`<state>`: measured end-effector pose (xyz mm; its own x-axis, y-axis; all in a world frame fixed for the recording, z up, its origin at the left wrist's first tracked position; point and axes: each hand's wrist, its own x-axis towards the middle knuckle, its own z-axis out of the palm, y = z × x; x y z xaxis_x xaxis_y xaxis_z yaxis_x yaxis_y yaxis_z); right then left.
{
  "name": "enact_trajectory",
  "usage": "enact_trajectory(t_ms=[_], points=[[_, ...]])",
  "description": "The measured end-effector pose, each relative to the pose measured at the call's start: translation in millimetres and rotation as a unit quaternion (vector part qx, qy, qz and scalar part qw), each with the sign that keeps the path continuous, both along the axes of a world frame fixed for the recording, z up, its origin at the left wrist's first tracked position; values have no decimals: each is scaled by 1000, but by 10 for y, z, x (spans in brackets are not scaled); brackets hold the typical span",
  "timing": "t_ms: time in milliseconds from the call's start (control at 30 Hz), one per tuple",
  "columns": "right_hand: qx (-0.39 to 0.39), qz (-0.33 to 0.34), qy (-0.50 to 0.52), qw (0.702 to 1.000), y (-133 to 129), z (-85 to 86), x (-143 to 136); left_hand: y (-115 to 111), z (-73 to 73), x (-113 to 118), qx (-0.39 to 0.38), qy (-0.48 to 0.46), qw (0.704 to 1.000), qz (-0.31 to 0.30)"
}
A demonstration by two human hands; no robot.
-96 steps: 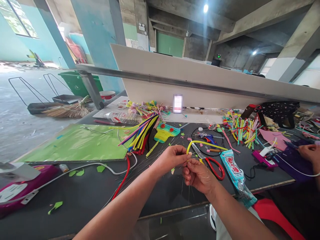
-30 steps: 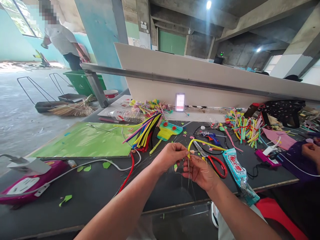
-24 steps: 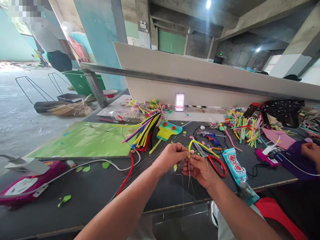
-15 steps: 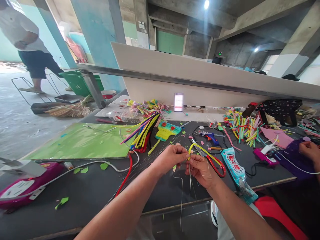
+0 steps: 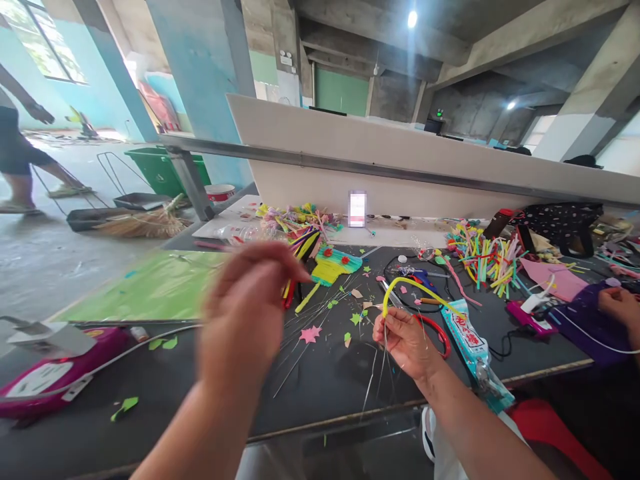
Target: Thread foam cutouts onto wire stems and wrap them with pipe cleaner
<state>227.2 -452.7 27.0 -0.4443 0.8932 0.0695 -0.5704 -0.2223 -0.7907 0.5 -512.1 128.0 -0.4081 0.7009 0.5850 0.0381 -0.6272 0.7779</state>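
My right hand [image 5: 405, 337] pinches one end of a yellow pipe cleaner [image 5: 417, 283], which arches up and off to the right; thin wires hang below the fingers. My left hand [image 5: 245, 307] is raised over the table at the left, smeared by motion, so its fingers are unclear. Just beyond it lie a bundle of coloured pipe cleaners [image 5: 306, 241] and a yellow and turquoise piece [image 5: 336, 267] with red decorations. Loose wires and a pink star [image 5: 310, 334] rest on the black table [image 5: 320, 383].
A blue glue gun [image 5: 425, 280], red-handled scissors [image 5: 443, 333] and a teal packet [image 5: 467, 340] lie near my right hand. A green sheet [image 5: 140, 287] and a purple power strip [image 5: 50, 370] are at the left. Another person's hand [image 5: 620, 303] is at the right edge.
My left hand has let go of the yellow pipe cleaner and moved left and up. My right hand still holds it. The person at the far left has moved further left.
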Motion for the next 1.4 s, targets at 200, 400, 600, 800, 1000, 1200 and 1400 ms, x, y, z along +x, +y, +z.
enact_trajectory(t_ms=[200,400,600,800,1000,1200,1400], points=[[16,12,-1,1000,-10,-54,9,273,-441,591,-185,147,949,-209],[0,7,-19,1000,13,-86,4,463,-611,593,-230,198,910,-283],[14,-17,-69,997,22,-118,-57,545,-706,602,-273,121,895,-330],[17,-20,-101,995,-9,-128,-104,545,-754,601,-294,109,903,-293],[31,26,-130,991,0,-112,-49,508,-732,614,-305,132,892,-307],[91,-37,-202,974,-17,-156,-51,449,-630,665,-312,165,888,-294],[54,-72,-170,981,-57,-184,-136,463,-698,682,-284,179,904,-265]])
